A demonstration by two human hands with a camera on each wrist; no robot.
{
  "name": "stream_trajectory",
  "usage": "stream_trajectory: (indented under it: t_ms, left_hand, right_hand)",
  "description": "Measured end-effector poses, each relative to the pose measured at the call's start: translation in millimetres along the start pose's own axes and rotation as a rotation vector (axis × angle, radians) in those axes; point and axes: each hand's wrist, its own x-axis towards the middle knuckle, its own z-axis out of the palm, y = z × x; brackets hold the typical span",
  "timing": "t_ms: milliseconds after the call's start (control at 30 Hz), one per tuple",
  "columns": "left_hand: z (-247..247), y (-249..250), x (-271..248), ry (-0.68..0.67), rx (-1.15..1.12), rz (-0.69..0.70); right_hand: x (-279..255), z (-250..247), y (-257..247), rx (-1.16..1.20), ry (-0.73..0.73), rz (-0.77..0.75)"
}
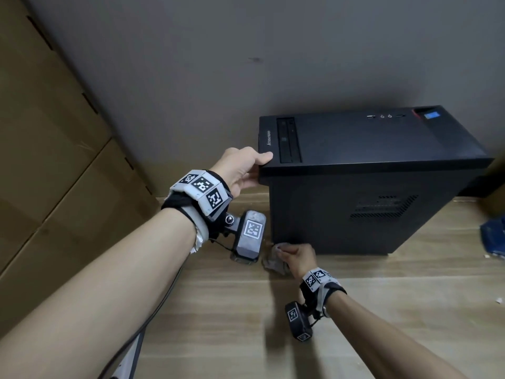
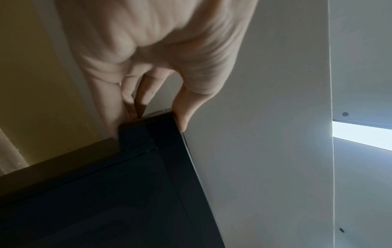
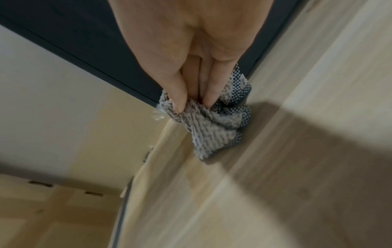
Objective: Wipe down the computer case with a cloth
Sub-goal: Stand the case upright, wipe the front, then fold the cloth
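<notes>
The wall (image 1: 191, 64) fills the back of the scene, with stacked boxes (image 1: 49, 138) leaning in on the left and a pale wood floor (image 1: 382, 310) below. On that floor, close against the wall, lies the case (image 1: 369, 187), a black tower on its side with the drive-bay front facing up and a vented panel turned toward the person.

The left hand (image 1: 243, 170) grips the case's near upper corner, thumb on top of the front face and fingers (image 2: 135, 94) curled down over the edge, apparently steadying it. The right hand (image 1: 296, 257) is low, at the bottom left corner of the vented panel, fingers bunched round the cloth (image 3: 212, 127), a crumpled grey rag whose free end trails on the floor and whose upper part touches the case's lower edge.

How much is already wiped cannot be told, since no surface shows streaks or a dust line. My guess is the job is mid-course: the cloth is working the bottom edge of this side, and the front face, far end and hidden sides may remain
</notes>
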Motion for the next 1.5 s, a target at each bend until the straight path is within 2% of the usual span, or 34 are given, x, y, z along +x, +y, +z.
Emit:
stream_trajectory:
  t_ms: [167, 333, 467, 600, 767, 933, 1033, 1167, 1233, 1300, 1400, 1500]
  left_hand:
    - [-1.7, 0.7, -4.3, -0.044, 0.006, -0.015]
    - [-5.2, -0.9, -6.4, -0.078, 0.109, -0.035]
    - [-2.2, 2.1, -5.3, -0.076, 0.154, -0.029]
    - [-2.6, 0.2, -3.7, -0.103, 0.182, -0.037]
    - [-3.5, -9.5, -0.4, -0.121, 0.158, -0.049]
    - [1.4, -20.1, -1.5, -0.079, 0.165, -0.034]
    - [4.1, -23.9, -3.6, -0.113, 0.119, -0.035]
    - [4.9, -32.9, -6.5, -0.117, 0.088, -0.057]
    - [9.2, -37.8, -7.9, -0.051, 0.068, -0.038]
    - [16.9, -42.6, -9.8, 0.091, 0.02, 0.003]
    - [28.7, -52.0, -10.0, 0.267, -0.166, 0.005]
    - [36.1, -65.7, -11.7, 0.306, -0.233, -0.082]
  right_hand:
    - [-36.9, -46.4, -67.7, 0.186, 0.075, -0.114]
    - [-63.2, -113.3, -157.9, 0.36, 0.198, -0.316]
    - [-64.8, -144.0, -187.1, 0.383, 0.227, -0.413]
    - [-54.8, -131.7, -161.6, 0.284, 0.209, -0.36]
    - [-35.3, -101.1, -96.3, 0.134, 0.134, -0.215]
    - [-13.0, -85.7, -27.8, -0.021, 0.102, -0.025]
    - [-11.0, -103.7, -3.8, -0.022, 0.173, 0.039]
    - [-25.2, -153.6, -3.7, -0.011, 0.36, -0.014]
    - [-32.1, -183.3, -8.8, 0.039, 0.45, -0.001]
    - [-37.9, -210.9, -16.5, 0.107, 0.503, 0.029]
    - [-51.0, -239.5, -29.6, 0.191, 0.498, 0.009]
    - [-71.3, -251.9, -38.9, 0.211, 0.453, -0.022]
